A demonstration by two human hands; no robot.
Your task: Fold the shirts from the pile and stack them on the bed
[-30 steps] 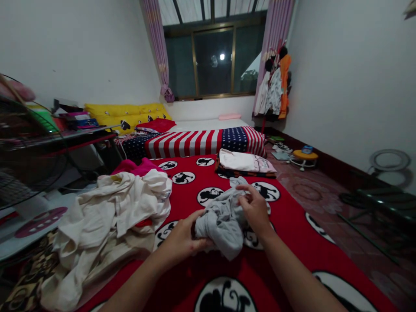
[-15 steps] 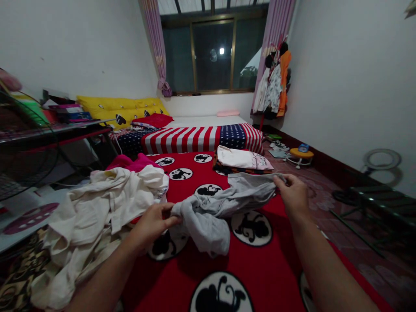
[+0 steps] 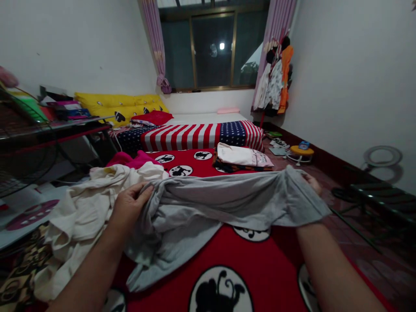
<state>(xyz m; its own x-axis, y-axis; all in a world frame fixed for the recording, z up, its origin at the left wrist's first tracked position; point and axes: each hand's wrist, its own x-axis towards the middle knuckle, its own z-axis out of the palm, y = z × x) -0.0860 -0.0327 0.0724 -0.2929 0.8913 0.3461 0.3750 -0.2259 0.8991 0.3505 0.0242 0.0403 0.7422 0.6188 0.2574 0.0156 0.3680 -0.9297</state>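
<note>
A grey garment, soft like a shirt, hangs stretched between my two hands above a red blanket with black-and-white round figures. My left hand pinches its left end between thumb and fingers. At the other end, my right hand grips the cloth, and part of that hand is hidden behind a fold. The garment's lower left part droops onto or just over the blanket. A rumpled cream garment lies beside my left forearm, with a bright pink cloth behind it.
Folded clothes lie stacked at the blanket's far right. Beyond is a bed with a striped, starred cover. A cluttered desk stands left. On the right are a yellow stool, a dark bench and hanging clothes.
My hands have moved apart, the left one leftward and the right one rightward. The bunched grey garment is now spread wide between them and raised.
</note>
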